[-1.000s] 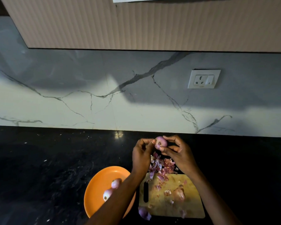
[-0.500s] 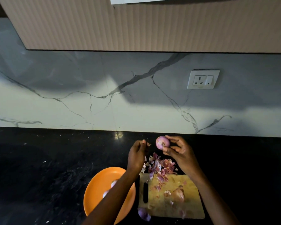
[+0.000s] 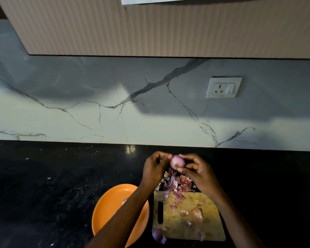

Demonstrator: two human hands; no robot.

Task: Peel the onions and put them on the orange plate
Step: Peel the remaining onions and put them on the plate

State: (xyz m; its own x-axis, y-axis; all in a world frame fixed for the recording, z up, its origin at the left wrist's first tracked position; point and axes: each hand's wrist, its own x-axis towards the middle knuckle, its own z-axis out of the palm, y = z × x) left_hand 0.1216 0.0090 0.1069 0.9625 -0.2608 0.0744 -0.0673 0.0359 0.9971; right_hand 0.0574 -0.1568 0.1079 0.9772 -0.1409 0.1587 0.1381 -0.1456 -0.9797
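Onion (image 3: 177, 161), small, pinkish-purple and mostly bare of skin, is held in the air above the far edge of the wooden cutting board (image 3: 188, 220), between both hands. The right hand (image 3: 198, 173) grips it, with curled fingers over its top and the thumb under its root end. The left hand (image 3: 153, 170) has its fingers curled, and its fingertips meet the onion's left side in what looks like a pinch at the skin. Below the hands a heap of purple onion peels (image 3: 177, 185) lies across the board's far edge and spills onto the black bench (image 3: 52, 176). One unpeeled brownish onion (image 3: 197, 213) rests on the board, and a loose purple piece (image 3: 157, 235) lies just off its near left corner. The orange plate (image 3: 107, 208) sits on the bench just left of the board; the left forearm crosses over it, and only a pale sliver of something on the plate shows beside the arm. A white socket plate (image 3: 223, 87) is set in the veined marble wall behind.
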